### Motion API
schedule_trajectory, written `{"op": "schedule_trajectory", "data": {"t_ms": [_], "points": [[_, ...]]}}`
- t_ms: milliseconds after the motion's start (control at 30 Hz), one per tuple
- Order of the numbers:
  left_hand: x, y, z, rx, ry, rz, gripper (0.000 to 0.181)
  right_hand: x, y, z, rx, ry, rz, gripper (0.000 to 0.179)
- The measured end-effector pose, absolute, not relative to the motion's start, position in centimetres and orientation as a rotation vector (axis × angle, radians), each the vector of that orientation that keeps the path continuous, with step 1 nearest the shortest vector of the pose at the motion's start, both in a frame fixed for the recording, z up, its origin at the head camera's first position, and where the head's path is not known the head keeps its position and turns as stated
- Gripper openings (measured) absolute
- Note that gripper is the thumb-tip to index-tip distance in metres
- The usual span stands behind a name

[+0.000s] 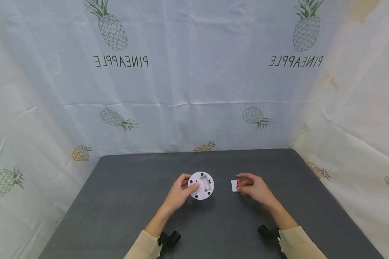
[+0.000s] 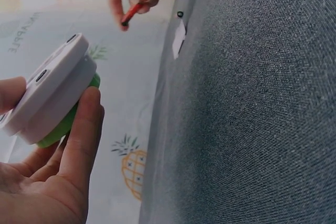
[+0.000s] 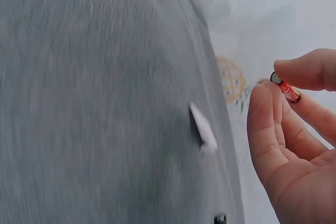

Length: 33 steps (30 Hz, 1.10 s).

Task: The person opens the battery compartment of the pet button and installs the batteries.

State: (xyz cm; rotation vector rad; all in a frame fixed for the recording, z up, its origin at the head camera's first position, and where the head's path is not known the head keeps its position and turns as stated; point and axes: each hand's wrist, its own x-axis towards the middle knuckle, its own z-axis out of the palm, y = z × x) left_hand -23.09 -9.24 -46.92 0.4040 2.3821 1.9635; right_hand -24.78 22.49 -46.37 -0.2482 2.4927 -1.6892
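My left hand (image 1: 178,194) grips a round white device (image 1: 201,196), thumb on its face and fingers behind. That face, turned up in the head view, has small dark feet around the rim and an oblong battery compartment (image 1: 205,183); whether anything lies in it, I cannot tell. Green shows on the device's other side in the left wrist view. Off to the right, my right hand (image 1: 256,189) pinches a small red battery (image 3: 289,92) between thumb and fingertips, above the table. Near that hand a white battery cover (image 1: 234,185) lies on the table.
A dark grey cloth covers the table (image 1: 123,208). Close to the cover is a small dark round-ended object (image 2: 180,14), its kind unclear. White curtains (image 1: 194,86) with pineapple prints hang behind and at both sides. Each wrist carries a black camera mount (image 1: 169,239).
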Motion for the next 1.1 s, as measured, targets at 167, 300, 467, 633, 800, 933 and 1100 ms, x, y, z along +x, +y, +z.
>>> {"op": "schedule_trajectory", "data": {"t_ms": [167, 300, 467, 633, 800, 933, 1100], "points": [[-23.0, -9.2, -46.9, 0.403, 2.379, 1.961, 0.037, -24.5, 20.7, -46.1, -0.253, 2.375, -1.79, 0.054], [-22.9, -9.1, -46.9, 0.404, 2.372, 1.956, 0.038, -24.2, 19.6, -46.0, -0.308, 2.28, -1.859, 0.053], [-23.0, -9.1, -47.0, 0.413, 2.359, 1.961, 0.038, -23.8, 18.1, -45.6, -0.38, 2.254, -1.907, 0.048], [-23.0, -9.1, -47.1, 0.433, 2.367, 1.951, 0.038, -23.3, 16.7, -44.8, -0.405, 2.37, -1.905, 0.039], [-23.1, -9.0, -47.1, 0.436, 2.371, 1.943, 0.038, -22.8, 15.7, -44.1, -0.485, 2.502, -1.895, 0.034], [-23.2, -9.0, -47.1, 0.43, 2.361, 1.944, 0.037, -22.7, 15.0, -43.7, -0.567, 2.529, -1.936, 0.031], [-23.2, -8.9, -47.1, 0.425, 2.351, 1.943, 0.037, -22.7, 14.1, -43.6, -0.66, 2.591, -1.931, 0.03]]}}
